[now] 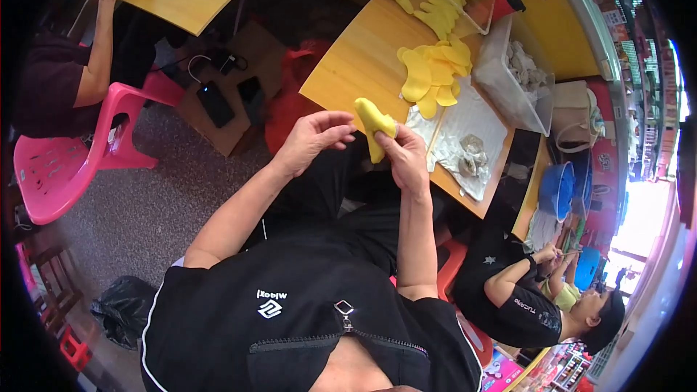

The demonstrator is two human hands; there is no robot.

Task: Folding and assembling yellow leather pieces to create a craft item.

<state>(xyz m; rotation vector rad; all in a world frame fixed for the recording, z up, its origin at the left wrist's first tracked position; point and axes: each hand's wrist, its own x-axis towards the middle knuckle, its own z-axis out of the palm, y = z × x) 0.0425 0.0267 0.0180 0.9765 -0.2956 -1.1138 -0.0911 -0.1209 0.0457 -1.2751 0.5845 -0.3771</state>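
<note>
My right hand (408, 158) grips a small, curved yellow piece (367, 117) between thumb and fingers. It looks soft and stitched or folded, like felt or foam, and stands upright in front of my lap. Just left of it is my left hand (314, 142), its thumb and fingertips drawn together close to the piece. Whether something thin is pinched there is too small to tell. On the wooden table (341, 65) beyond lie a heap of flat yellow cutouts (421, 76) and a row of curved yellow pieces (443, 11).
A white cloth (475, 123) with a small clear bag lies at the table's near right. A clear plastic bin (512, 76) holds whitish stuffing. To the left stands a pink chair (65, 156) with a seated person. Another person (523, 297) works at the right, near a blue basket (557, 190).
</note>
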